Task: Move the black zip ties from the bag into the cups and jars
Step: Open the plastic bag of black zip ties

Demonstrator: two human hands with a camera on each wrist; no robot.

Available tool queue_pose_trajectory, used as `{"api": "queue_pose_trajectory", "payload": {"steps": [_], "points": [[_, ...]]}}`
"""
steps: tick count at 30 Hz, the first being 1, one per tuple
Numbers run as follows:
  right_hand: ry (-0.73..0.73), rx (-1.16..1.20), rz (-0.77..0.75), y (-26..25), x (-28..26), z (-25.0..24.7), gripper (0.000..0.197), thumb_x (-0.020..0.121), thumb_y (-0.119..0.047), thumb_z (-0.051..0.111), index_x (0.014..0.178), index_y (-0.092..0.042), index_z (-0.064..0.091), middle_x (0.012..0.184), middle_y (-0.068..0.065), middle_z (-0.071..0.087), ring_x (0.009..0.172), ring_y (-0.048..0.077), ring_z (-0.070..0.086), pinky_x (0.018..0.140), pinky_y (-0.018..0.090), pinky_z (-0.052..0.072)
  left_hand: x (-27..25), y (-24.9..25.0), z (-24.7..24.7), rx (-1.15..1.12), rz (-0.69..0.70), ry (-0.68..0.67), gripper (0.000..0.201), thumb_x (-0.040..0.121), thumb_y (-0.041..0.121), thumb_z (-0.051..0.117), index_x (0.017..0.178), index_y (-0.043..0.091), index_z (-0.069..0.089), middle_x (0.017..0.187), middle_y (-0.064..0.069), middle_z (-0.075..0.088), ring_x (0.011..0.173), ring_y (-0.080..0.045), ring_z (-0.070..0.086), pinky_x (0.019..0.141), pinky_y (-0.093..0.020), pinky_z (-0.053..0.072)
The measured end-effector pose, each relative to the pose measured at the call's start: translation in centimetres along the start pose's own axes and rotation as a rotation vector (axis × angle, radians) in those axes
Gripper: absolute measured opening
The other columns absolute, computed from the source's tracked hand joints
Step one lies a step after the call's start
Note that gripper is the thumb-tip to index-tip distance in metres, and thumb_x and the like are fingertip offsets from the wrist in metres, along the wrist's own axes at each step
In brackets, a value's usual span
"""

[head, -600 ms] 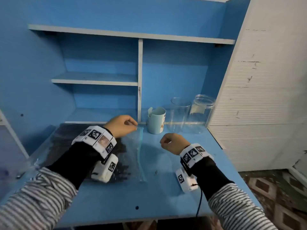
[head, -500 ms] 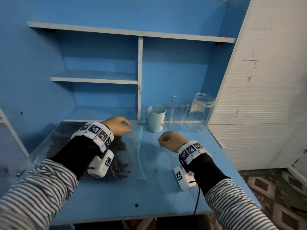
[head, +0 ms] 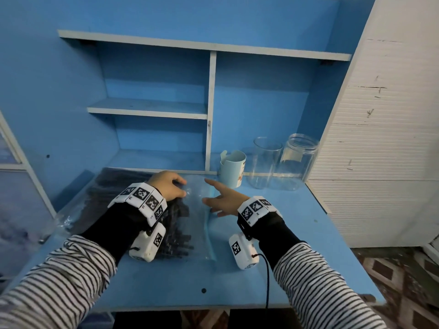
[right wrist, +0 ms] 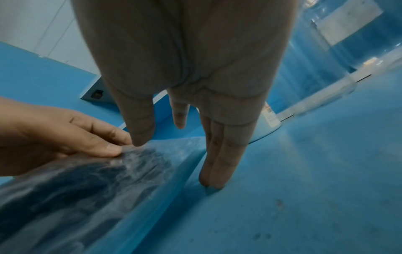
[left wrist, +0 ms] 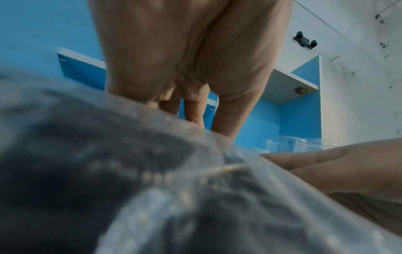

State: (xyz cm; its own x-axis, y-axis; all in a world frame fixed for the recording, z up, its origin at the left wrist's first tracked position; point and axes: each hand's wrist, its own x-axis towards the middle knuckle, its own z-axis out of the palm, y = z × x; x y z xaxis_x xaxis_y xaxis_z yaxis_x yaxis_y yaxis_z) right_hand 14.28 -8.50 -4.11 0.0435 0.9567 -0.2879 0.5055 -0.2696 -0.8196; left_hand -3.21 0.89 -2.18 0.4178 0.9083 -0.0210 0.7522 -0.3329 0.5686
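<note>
A clear plastic bag (head: 198, 210) full of black zip ties (head: 177, 236) lies flat on the left half of the blue desk (head: 297, 233). My left hand (head: 168, 186) rests on top of the bag, thumb and forefinger pinching its film (right wrist: 121, 153) near the open right edge. My right hand (head: 223, 198) is spread beside that edge and holds nothing. Two of its fingertips (right wrist: 213, 178) touch the desk, and its thumb (right wrist: 139, 135) reaches toward the left hand (right wrist: 65, 137). A pale blue cup (head: 232, 169), a clear tumbler (head: 264, 162) and a clear jar (head: 298, 162) stand in a row at the back right.
Blue shelving with a white upright divider (head: 210, 115) closes the back of the desk. A white ribbed cabinet (head: 380, 162) stands along the right side. A black cable (head: 267, 281) hangs from my right wrist over the desk's front edge.
My right hand has uncurled from a fist and moved left and forward to the bag's edge. My left hand has stayed on the bag.
</note>
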Motion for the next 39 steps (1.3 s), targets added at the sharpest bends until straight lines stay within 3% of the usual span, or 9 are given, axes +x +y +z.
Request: {"api": "queue_pose_trajectory", "payload": {"steps": [2, 5, 9, 15, 21, 24, 32, 37, 39], "points": [[0.033, 0.012, -0.019, -0.2, 0.3, 0.4, 0.068, 0.094, -0.031, 0.058, 0.149, -0.039, 0.019, 0.133, 0.013, 0.053, 0.105, 0.027, 0.062, 0.085, 0.034, 0.055, -0.5, 0.2, 0.0, -0.018, 0.003, 0.028, 0.029, 0.076, 0.017, 0.078, 0.105, 0.020, 0.071, 0.114, 0.005, 0.067, 0.100, -0.011, 0.059, 0.092, -0.022, 0.042], [0.088, 0.055, -0.029, -0.1, 0.6, 0.7, 0.069, 0.092, -0.030, 0.063, 0.148, -0.039, 0.025, 0.109, 0.010, 0.058, 0.077, 0.020, 0.062, 0.083, 0.037, 0.057, -1.4, 0.8, 0.0, -0.028, -0.002, 0.050, 0.027, 0.079, 0.012, 0.074, 0.106, 0.018, 0.071, 0.115, 0.002, 0.067, 0.101, -0.014, 0.059, 0.090, -0.022, 0.042], [0.022, 0.057, -0.072, -0.2, 0.0, 1.2, 0.078, 0.088, -0.027, 0.069, 0.147, -0.047, 0.022, 0.091, 0.006, 0.052, 0.073, 0.018, 0.058, 0.086, 0.041, 0.057, -2.2, 1.6, -0.3, -0.108, 0.033, 0.085, 0.030, 0.081, 0.005, 0.070, 0.110, 0.016, 0.071, 0.114, 0.001, 0.069, 0.095, -0.013, 0.063, 0.082, -0.018, 0.042], [0.089, 0.006, -0.173, -1.9, -1.6, 0.8, 0.081, 0.084, -0.026, 0.073, 0.147, -0.044, 0.025, 0.134, 0.002, 0.040, 0.106, 0.025, 0.059, 0.084, 0.040, 0.058, -2.6, 2.1, -1.6, -0.300, 0.099, 0.184, 0.038, 0.080, -0.007, 0.063, 0.106, 0.019, 0.073, 0.110, 0.001, 0.070, 0.100, -0.010, 0.061, 0.086, -0.019, 0.041], [0.283, -0.109, -0.369, -4.7, -1.9, -1.2, 0.084, 0.079, -0.025, 0.077, 0.148, -0.032, 0.030, 0.135, -0.002, 0.047, 0.118, 0.021, 0.053, 0.104, 0.046, 0.044, -2.6, 3.4, -3.8, -0.622, 0.182, 0.304, 0.044, 0.076, -0.005, 0.069, 0.086, 0.039, 0.070, 0.107, 0.004, 0.070, 0.103, -0.017, 0.066, 0.098, -0.040, 0.051], [0.380, -0.128, -0.451, -6.6, -2.8, -2.4, 0.082, 0.082, -0.017, 0.074, 0.149, -0.029, 0.028, 0.141, 0.007, 0.043, 0.124, 0.025, 0.050, 0.105, 0.046, 0.043, -2.9, 4.7, -5.1, -0.749, 0.252, 0.393, 0.043, 0.078, -0.002, 0.069, 0.091, 0.038, 0.072, 0.107, 0.005, 0.071, 0.100, -0.017, 0.068, 0.092, -0.035, 0.054], [0.461, -0.240, -0.636, -8.7, -5.1, -3.8, 0.070, 0.090, -0.010, 0.063, 0.150, -0.017, 0.028, 0.143, 0.002, 0.038, 0.133, 0.013, 0.037, 0.114, 0.029, 0.031, -4.3, 5.0, -4.7, -0.994, 0.320, 0.382, 0.037, 0.083, -0.004, 0.066, 0.105, 0.026, 0.069, 0.117, 0.002, 0.068, 0.102, -0.012, 0.067, 0.093, -0.036, 0.054], [0.459, -0.123, -0.683, -7.4, -5.2, -3.2, 0.053, 0.092, -0.004, 0.058, 0.140, -0.015, 0.041, 0.139, -0.003, 0.043, 0.120, -0.007, 0.039, 0.095, 0.001, 0.033, -4.6, 3.7, -4.3, -0.900, 0.273, 0.340, 0.026, 0.083, 0.007, 0.071, 0.104, 0.023, 0.070, 0.111, 0.002, 0.071, 0.102, -0.014, 0.067, 0.095, -0.035, 0.052], [0.463, -0.087, -0.714, -7.4, -5.5, -3.5, 0.050, 0.091, 0.000, 0.056, 0.137, -0.016, 0.046, 0.136, -0.004, 0.045, 0.113, -0.016, 0.040, 0.091, 0.000, 0.036, -4.7, 3.8, -5.2, -0.845, 0.285, 0.401, 0.017, 0.084, 0.015, 0.072, 0.097, 0.025, 0.071, 0.105, 0.007, 0.072, 0.098, -0.007, 0.065, 0.091, -0.027, 0.049]]}}
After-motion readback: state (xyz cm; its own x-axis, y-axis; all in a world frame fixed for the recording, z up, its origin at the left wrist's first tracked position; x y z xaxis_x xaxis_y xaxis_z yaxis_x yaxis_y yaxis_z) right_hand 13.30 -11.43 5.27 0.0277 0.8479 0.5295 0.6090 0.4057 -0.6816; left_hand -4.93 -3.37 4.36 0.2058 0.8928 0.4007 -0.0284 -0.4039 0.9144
